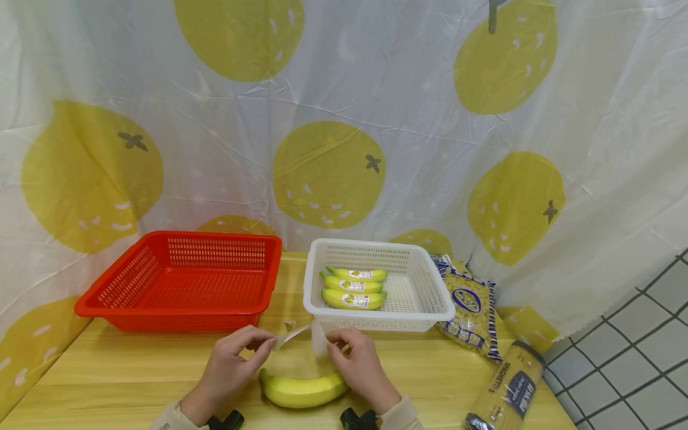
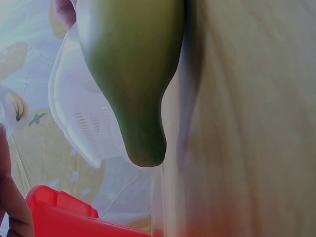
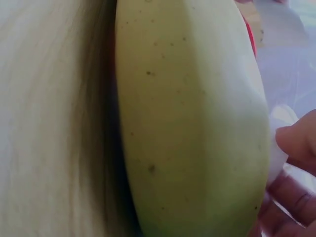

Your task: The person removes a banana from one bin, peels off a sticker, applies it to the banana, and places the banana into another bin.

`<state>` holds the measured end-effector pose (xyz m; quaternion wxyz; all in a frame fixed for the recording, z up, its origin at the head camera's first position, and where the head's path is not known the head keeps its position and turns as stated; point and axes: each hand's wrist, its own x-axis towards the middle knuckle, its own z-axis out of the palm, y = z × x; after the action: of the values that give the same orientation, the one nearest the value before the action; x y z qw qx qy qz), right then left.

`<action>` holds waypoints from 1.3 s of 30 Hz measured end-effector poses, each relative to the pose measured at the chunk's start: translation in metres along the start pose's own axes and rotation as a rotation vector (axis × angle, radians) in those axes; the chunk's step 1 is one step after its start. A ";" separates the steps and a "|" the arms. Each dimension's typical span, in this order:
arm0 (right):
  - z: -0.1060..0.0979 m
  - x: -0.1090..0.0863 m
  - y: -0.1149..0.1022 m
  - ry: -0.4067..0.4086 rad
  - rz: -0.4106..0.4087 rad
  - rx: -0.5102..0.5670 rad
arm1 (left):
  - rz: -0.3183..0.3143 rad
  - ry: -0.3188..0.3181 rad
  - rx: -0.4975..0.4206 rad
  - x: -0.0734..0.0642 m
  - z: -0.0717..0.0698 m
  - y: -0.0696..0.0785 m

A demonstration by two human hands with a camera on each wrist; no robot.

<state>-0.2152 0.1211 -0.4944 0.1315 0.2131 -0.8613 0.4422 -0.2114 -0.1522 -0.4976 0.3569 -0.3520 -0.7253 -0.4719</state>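
Observation:
A single yellow banana point(image 1: 303, 393) with a green stem lies on the table in front of the person, between the two wrists. Above it, the left hand point(image 1: 228, 367) pinches a thin whitish strip point(image 1: 293, 336) between thumb and forefinger. The right hand point(image 1: 361, 365) pinches a curled, pale translucent piece point(image 1: 319, 341) the same way. Both pieces come close together at their upper ends, by a small banana picture point(image 1: 290, 326). In the left wrist view the banana's green stem point(image 2: 145, 143) is large, and fingers point(image 2: 15, 207) show at the left edge.
Behind the left hand stands a red plastic basket point(image 1: 215, 291). A white basket point(image 1: 430, 286) at the back holds several labelled bananas point(image 1: 353, 299). To the right lie a bag of pasta point(image 1: 469, 307) and a spaghetti pack point(image 1: 505, 388). A lemon-patterned curtain point(image 1: 419, 179) hangs behind.

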 end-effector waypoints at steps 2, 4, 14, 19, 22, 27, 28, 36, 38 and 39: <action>0.001 0.000 -0.001 -0.016 -0.026 0.032 | 0.007 0.002 -0.005 -0.001 0.000 -0.001; 0.001 -0.001 -0.001 -0.037 -0.059 0.065 | 0.016 0.001 -0.020 -0.001 0.001 -0.001; 0.003 -0.004 -0.008 -0.089 -0.147 0.234 | 0.127 -0.051 -0.074 -0.002 0.007 0.000; 0.001 -0.006 -0.010 -0.121 -0.117 0.280 | 0.226 -0.110 -0.110 -0.002 0.013 0.004; 0.001 -0.006 -0.011 -0.128 -0.060 0.265 | 0.269 -0.143 -0.117 -0.002 0.015 0.007; 0.000 -0.007 -0.011 -0.142 -0.050 0.249 | 0.267 -0.164 -0.118 -0.004 0.016 0.006; 0.000 -0.007 -0.011 -0.147 -0.067 0.255 | 0.260 -0.165 -0.111 -0.005 0.016 0.006; -0.004 -0.011 -0.012 -0.170 -0.196 0.287 | 0.103 -0.202 -0.013 -0.008 0.011 0.011; -0.004 -0.012 -0.013 -0.182 -0.213 0.288 | 0.056 -0.222 -0.010 -0.008 0.010 0.013; -0.005 -0.012 -0.014 -0.190 -0.216 0.286 | 0.044 -0.234 -0.014 -0.008 0.010 0.013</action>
<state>-0.1975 0.1211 -0.4872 0.0649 0.3616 -0.7703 0.5213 -0.1981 -0.1401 -0.5015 0.2775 -0.4230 -0.7508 -0.4247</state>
